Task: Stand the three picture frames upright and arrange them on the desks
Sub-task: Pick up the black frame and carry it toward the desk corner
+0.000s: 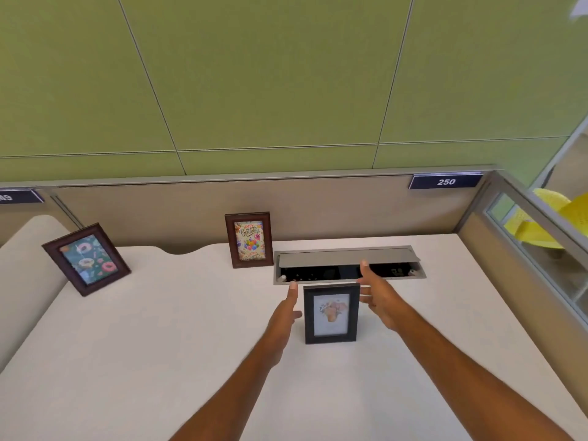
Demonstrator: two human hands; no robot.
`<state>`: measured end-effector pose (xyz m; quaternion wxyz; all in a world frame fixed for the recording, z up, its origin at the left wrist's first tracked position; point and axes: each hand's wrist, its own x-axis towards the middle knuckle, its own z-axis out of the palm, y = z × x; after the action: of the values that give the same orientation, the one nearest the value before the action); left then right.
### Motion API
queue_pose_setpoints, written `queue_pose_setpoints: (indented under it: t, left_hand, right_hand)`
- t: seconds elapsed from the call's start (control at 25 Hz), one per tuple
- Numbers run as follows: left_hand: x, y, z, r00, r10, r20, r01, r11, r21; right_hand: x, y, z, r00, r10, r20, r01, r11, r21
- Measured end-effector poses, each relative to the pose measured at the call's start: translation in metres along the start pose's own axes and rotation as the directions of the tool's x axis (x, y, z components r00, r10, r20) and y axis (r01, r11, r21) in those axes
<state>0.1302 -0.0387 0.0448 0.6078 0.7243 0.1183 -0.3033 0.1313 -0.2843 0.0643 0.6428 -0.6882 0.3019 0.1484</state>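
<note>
Black frame [331, 314] upright, picture centre; left hand [286, 313], right hand [377, 297] open beside it. Probably light, stiff, tippy; glass likely fragile; hold side edges.

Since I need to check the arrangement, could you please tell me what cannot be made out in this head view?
- Backs and stands of the black frame, birthday frame and doughnut frame: hidden behind their fronts.
- Whether the right hand touches the black frame: its fingers meet the edge, contact unclear.
- Left number plate: cut off by the picture's edge.
- Inside the open cable tray: too dark.
</note>
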Motion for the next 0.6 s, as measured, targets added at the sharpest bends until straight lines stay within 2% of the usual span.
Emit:
queue_pose_setpoints:
  t: [0.16,0.32,0.6]
  left_hand:
    - [-0.007,-0.009,0.016,0.999,0.036,0.03,-0.036,0.999,-0.016]
    - [-0.004,-0.014,0.023,0.997,0.079,0.02,-0.079,0.997,-0.016]
    - [-0.005,-0.008,0.021,0.997,0.06,0.039,-0.059,0.998,-0.03]
  right_hand:
    - [-0.01,0.034,0.007,0.997,0.059,0.039,-0.058,0.998,-0.021]
    - [-0.016,0.042,0.013,0.997,0.006,0.074,-0.009,0.999,0.039]
    - [-0.013,0.045,0.018,0.999,-0.047,0.019,0.046,0.997,0.059]
